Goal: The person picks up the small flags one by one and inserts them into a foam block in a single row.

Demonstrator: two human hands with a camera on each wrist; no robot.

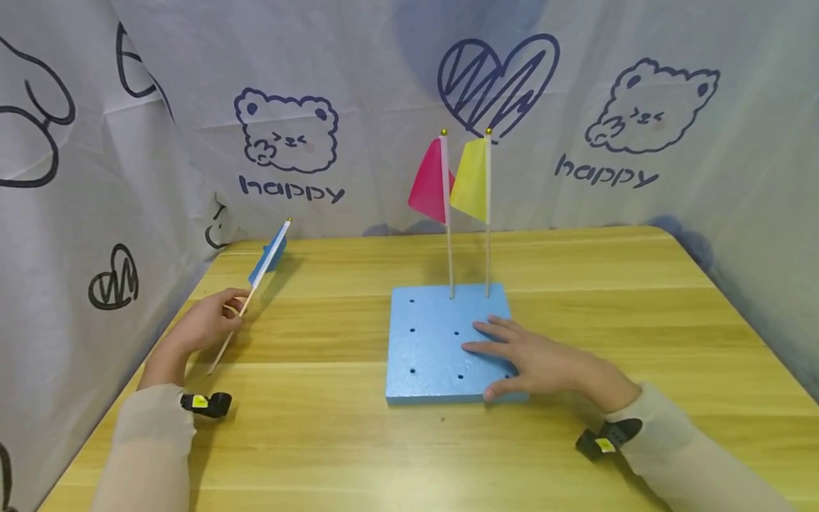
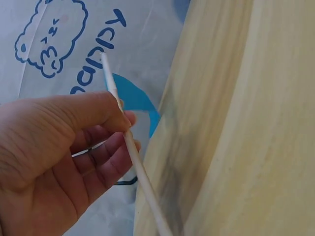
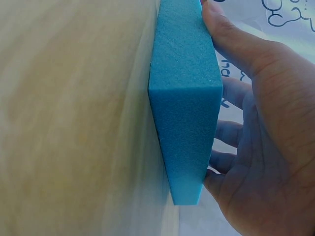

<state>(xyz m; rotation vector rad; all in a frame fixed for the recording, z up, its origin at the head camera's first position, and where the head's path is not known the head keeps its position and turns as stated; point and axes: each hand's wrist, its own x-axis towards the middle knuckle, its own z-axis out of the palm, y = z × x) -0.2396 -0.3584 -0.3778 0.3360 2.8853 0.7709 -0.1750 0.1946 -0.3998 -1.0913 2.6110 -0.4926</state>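
The left hand point(image 1: 205, 323) pinches the blue flag point(image 1: 267, 259) by its stick near the counter's point(image 1: 614, 284) left edge; the right hand point(image 1: 537, 363) lies flat, fingers straight, on the foam block point(image 1: 425, 341). Pinched so low, the stick could swing and knock the two standing flags

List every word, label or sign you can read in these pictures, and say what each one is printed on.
"happy" under the left bear drawing on the white backdrop cloth.
"happy" under the right bear drawing on the same cloth.
The yellow tags on the two wrist devices are too small to read.
The flags and the blue foam board carry no text.
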